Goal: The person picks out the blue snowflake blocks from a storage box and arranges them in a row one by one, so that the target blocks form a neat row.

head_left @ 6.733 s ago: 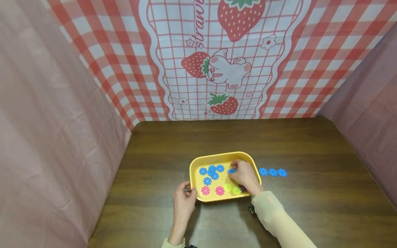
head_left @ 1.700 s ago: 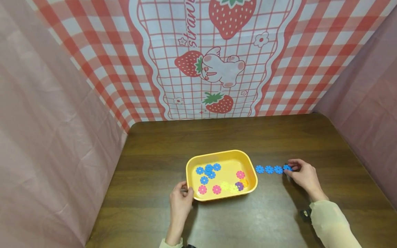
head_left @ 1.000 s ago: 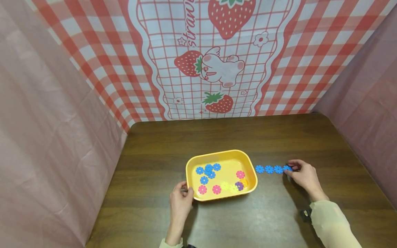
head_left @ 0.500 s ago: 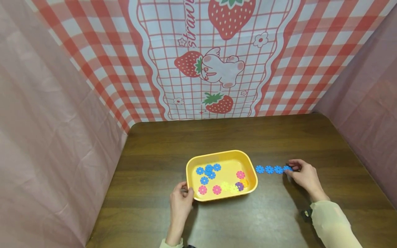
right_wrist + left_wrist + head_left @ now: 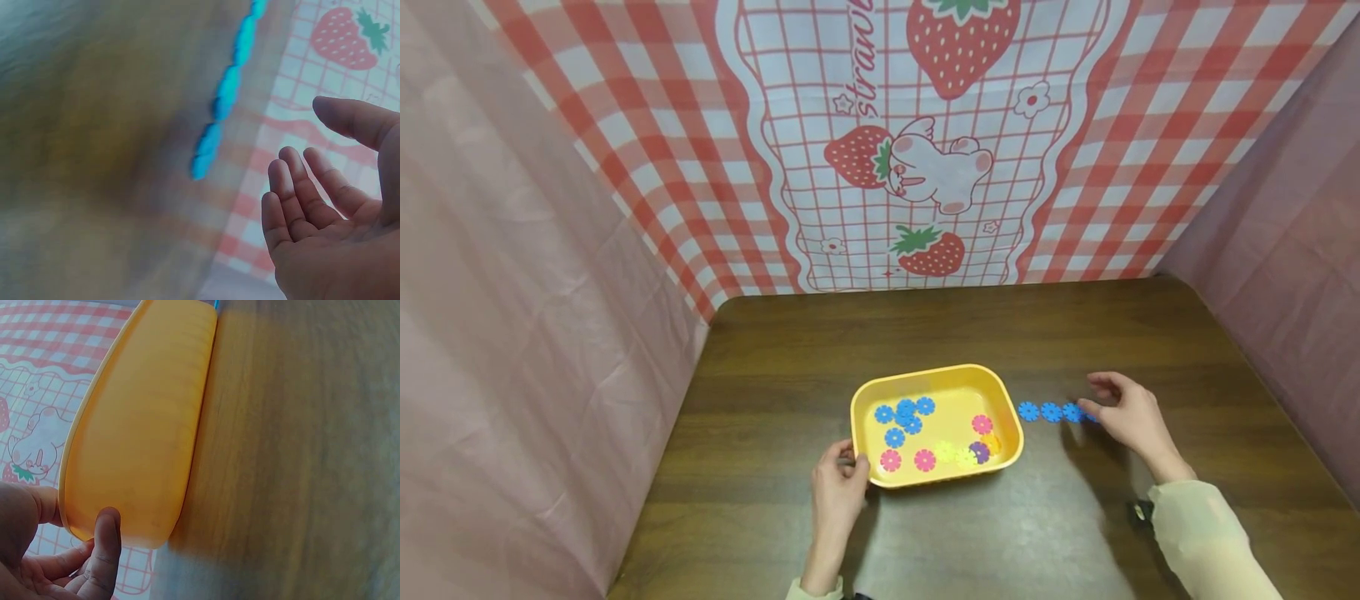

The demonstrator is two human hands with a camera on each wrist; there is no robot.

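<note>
My left hand (image 5: 837, 492) grips the near left corner of a yellow plastic basin (image 5: 936, 383), thumb and fingers at its rim. In the left wrist view the basin's outer wall (image 5: 137, 431) rises beside the thumb. To the right of the basin, several blue notched flower-shaped discs (image 5: 1051, 412) lie in a straight row on the table. Above the row's right end is my right hand (image 5: 1131, 421), thumb and fingers spread apart and holding nothing; it partly covers the last disc in the head view. In the right wrist view this end disc (image 5: 206, 150) lies apart from the fingers.
Inside the basin lie several blue discs (image 5: 894, 437), pink discs (image 5: 925, 460), pale yellow ones (image 5: 946, 452), a purple disc (image 5: 979, 452) and an orange one (image 5: 993, 442). A strawberry-print cloth (image 5: 925, 167) hangs behind the brown table (image 5: 790, 350), with pink curtains (image 5: 550, 292) at both sides.
A blue disc from the basin now lies at the right end of the row. My right hand has just let go of it and lifted, fingers spreading. The left hand stays on the basin.
</note>
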